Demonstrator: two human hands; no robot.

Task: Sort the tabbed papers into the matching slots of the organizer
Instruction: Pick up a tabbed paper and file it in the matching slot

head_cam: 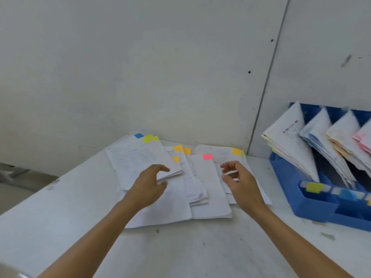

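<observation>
On the white desk [60, 207] the tabbed papers [200, 189] lie spread in overlapping heaps near the wall [140, 57]. The left bundle [132, 163] carries a blue tab [139, 135] and a yellow-green tab [148, 138] at its far edge. The left hand [149, 185] grips the near right corner of this bundle, with the thumb on top and the fingers curled under, and the corner is a little raised. In the middle lie sheets with orange tabs [178, 148], and just beside them a long sheet with a pink tab [207, 156]. The right hand [241, 183] is over the right heap with its fingers curled; I cannot tell if it holds a sheet. At the far right stands the blue organizer [313, 207], where sorted papers [291, 141] lean in separate slots. A yellow-green label [313, 187] sits on its front rail.
</observation>
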